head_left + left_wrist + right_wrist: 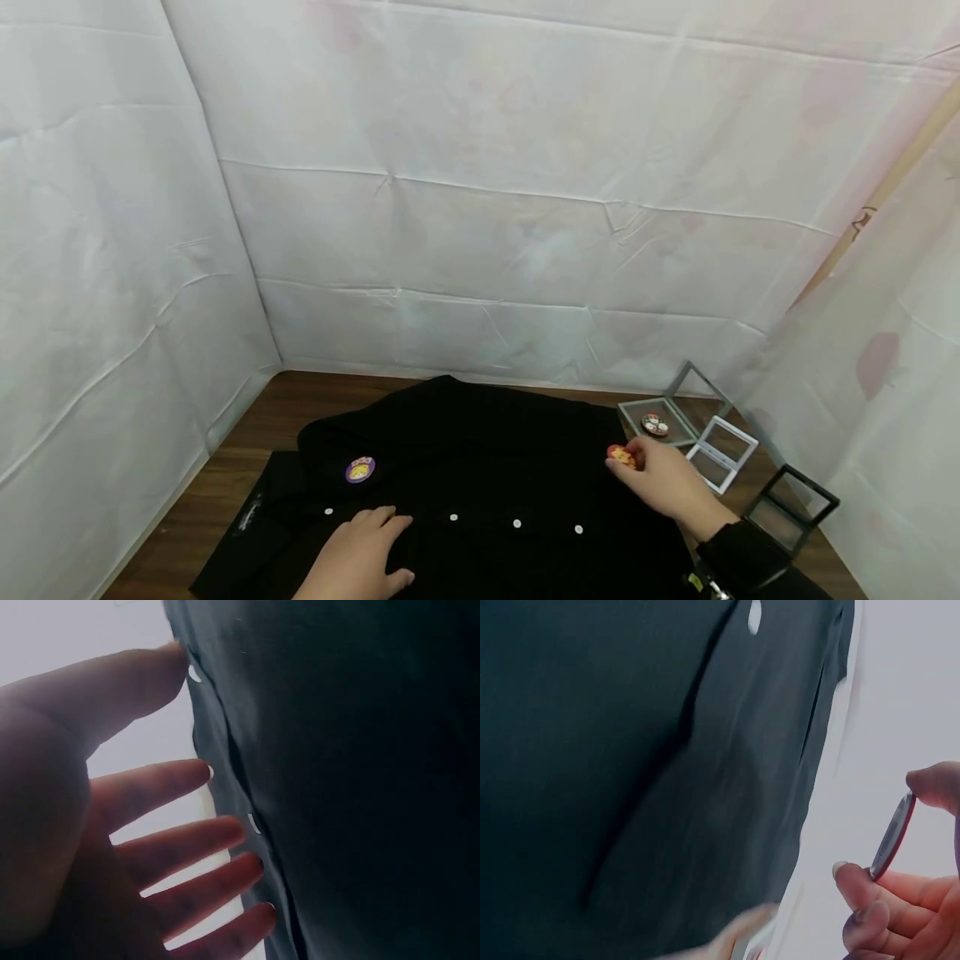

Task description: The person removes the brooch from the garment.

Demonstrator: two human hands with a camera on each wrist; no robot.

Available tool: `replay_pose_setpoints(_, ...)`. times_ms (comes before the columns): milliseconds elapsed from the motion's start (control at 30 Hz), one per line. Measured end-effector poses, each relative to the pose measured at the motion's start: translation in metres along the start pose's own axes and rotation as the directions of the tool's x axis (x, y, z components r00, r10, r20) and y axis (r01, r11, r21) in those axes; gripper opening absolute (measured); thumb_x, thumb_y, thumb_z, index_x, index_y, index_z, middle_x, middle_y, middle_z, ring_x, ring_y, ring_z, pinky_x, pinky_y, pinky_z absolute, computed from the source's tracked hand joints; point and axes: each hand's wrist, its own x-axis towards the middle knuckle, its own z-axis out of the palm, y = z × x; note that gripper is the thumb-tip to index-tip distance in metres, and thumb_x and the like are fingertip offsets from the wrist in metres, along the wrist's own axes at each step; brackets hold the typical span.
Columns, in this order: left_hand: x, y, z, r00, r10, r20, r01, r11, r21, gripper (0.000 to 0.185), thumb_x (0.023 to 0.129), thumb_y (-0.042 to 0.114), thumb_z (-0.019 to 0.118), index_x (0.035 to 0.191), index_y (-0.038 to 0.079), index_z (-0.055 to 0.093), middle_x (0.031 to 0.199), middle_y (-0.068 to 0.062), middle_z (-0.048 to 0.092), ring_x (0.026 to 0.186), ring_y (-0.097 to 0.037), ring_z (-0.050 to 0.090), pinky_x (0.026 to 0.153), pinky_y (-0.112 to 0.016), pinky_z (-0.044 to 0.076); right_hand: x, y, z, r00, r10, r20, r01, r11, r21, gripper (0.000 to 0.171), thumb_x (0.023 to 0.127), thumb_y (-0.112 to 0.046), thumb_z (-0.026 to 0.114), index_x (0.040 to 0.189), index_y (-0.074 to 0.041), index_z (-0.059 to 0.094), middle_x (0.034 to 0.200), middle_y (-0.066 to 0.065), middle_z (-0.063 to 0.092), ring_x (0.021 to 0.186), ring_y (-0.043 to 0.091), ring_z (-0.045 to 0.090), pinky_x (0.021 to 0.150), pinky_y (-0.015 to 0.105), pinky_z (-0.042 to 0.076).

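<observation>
Nearest the camera, left hand (360,554) lies flat on the black shirt (480,492), fingers straight and spread, beside the row of white buttons (517,523). Right hand (667,483) is over the shirt's right edge, thumb and fingertips (855,881) pinching a round red-and-yellow badge (621,456) by its rim; wrist view shows it edge-on, held clear of the fabric. Black sleeve (750,554) covers the right wrist.

Purple-and-yellow badge (361,469) sits on the shirt's left chest.

Containers, right of the shirt: open clear-lidded display case (667,412) with two small badges (655,425) inside, designs too small to read. Just beside it a white-framed case (722,454), partly behind the right hand. Nearer the right edge, a black-framed case (791,508); can't tell what either holds.

Shirt is spread on a dark wood bench (247,450). White creased sheeting (480,208) walls off the back and both sides.

Shirt's lower part is cut off by the frame. Both wrist views are dim, mostly dark cloth.
</observation>
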Motion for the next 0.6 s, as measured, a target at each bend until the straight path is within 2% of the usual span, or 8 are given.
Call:
replay_pose_setpoints(200,0.003,-0.011,0.007,0.996,-0.029,0.088,0.035,0.997,-0.072,0.082,0.073,0.05,0.089,0.137,0.006,0.064,0.143,-0.028,0.054,0.13,-0.055,0.048,0.1,-0.074,0.04,0.005,0.041,-0.02,0.996,0.086,-0.017,-0.087,0.993,-0.081,0.071,0.098,-0.06,0.06,0.122,0.007,0.062,0.091,0.008,0.068,0.07,0.017,0.06,0.061,0.039,0.047)
replay_pose_setpoints(300,0.004,-0.013,0.008,0.993,-0.035,0.115,0.046,0.995,-0.091,0.084,0.072,0.05,0.09,0.139,0.006,0.063,0.146,-0.029,0.051,0.132,-0.058,0.045,0.099,-0.076,0.039,0.006,0.058,-0.029,0.989,0.147,0.012,-0.145,0.986,-0.082,0.076,0.099,-0.064,0.054,0.123,0.008,0.061,0.094,0.01,0.068,0.073,0.021,0.06,0.063,0.042,0.047)
replay_pose_setpoints(500,0.005,-0.013,0.01,0.991,-0.045,0.125,0.057,0.994,-0.095,0.083,0.071,0.048,0.091,0.137,0.005,0.064,0.146,-0.03,0.051,0.133,-0.059,0.044,0.098,-0.077,0.039,0.007,0.084,-0.041,0.968,0.236,0.082,-0.23,0.971,-0.071,0.068,0.101,-0.067,0.046,0.097,0.0,0.056,0.078,0.009,0.055,0.066,0.024,0.052,0.061,0.041,0.038)
replay_pose_setpoints(600,0.006,-0.012,0.009,0.991,-0.048,0.127,0.059,0.995,-0.086,0.082,0.072,0.048,0.091,0.137,0.005,0.064,0.146,-0.03,0.051,0.133,-0.059,0.044,0.1,-0.076,0.038,0.008,0.093,-0.043,0.959,0.263,0.103,-0.257,0.964,-0.072,0.061,0.103,-0.062,0.043,0.086,-0.004,0.05,0.072,0.007,0.049,0.062,0.021,0.045,0.06,0.04,0.034)
